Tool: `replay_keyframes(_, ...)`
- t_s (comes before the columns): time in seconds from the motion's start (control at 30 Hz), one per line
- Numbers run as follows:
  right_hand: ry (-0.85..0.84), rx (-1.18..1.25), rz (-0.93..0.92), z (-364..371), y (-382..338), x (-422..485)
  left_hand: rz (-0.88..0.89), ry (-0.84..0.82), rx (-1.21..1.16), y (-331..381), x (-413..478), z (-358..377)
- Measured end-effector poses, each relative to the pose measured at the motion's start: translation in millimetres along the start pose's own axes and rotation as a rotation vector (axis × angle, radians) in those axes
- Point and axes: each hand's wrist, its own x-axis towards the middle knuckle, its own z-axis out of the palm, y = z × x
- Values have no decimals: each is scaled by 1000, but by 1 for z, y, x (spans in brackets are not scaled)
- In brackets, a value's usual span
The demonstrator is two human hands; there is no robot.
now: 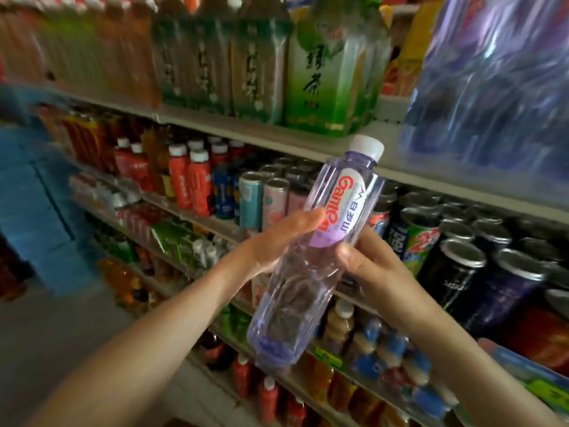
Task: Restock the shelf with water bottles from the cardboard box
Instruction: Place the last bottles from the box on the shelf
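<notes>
Both hands up front: left hand (277, 241) and right hand (366, 263) wrap their fingers around a purple-tinted water bottle (314, 251), white cap tilted toward one o'clock, held before the drinks shelf (301, 143), green tea bottles (323, 75) at twelve.

A clear, lilac-tinted plastic water bottle (311, 257) with a white screw cap and a purple-and-white label in red lettering is held in the air in front of the grey metal shelf (308, 146). It tilts, sealed cap up and to the right, base down toward the left.
</notes>
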Motion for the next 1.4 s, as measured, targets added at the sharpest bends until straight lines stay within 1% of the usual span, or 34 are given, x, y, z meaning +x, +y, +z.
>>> replay_keyframes(0.1,120,13,-109,-3,-29,4,63,-84,122,35,17,8)
replay_keyframes(0.13,161,25,-144,-5,-39,5,92,-81,160,46,23,13)
replay_keyframes(0.23,319,-27,-240,-16,-69,7,193,18,238,76,40,34)
replay_keyframes(0.33,473,-117,-309,-29,-98,0,356,135,358,96,58,57)
replay_keyframes(0.43,547,-252,-346,-40,-127,-17,535,212,374,113,70,86)
replay_keyframes(0.53,609,-378,-369,-50,-153,-40,715,320,444,126,80,119)
replay_keyframes(0.57,651,-411,-373,-52,-159,-48,756,343,447,130,82,131)
replay_keyframes(0.63,759,-476,-405,-58,-169,-62,812,337,440,134,88,153)
replay_keyframes(0.73,874,-455,-525,-75,-179,-78,860,297,459,141,104,180)
replay_keyframes(0.83,979,-408,-590,-97,-194,-87,955,267,587,149,119,195)
replay_keyframes(0.87,1017,-379,-613,-107,-198,-90,996,277,631,151,122,195)
replay_keyframes(0.93,1107,-349,-655,-129,-207,-94,1029,337,646,152,128,191)
replay_keyframes(1.03,1229,-397,-662,-160,-219,-99,1014,448,651,147,139,180)
replay_keyframes(1.1,1270,-405,-653,-179,-222,-99,994,484,683,142,149,174)
replay_keyframes(1.17,1284,-431,-627,-196,-219,-96,995,504,715,137,158,170)
replay_keyframes(1.3,1283,-447,-559,-211,-204,-85,1063,531,784,127,174,164)
replay_keyframes(1.4,1272,-506,-478,-216,-192,-79,1120,549,818,122,181,159)
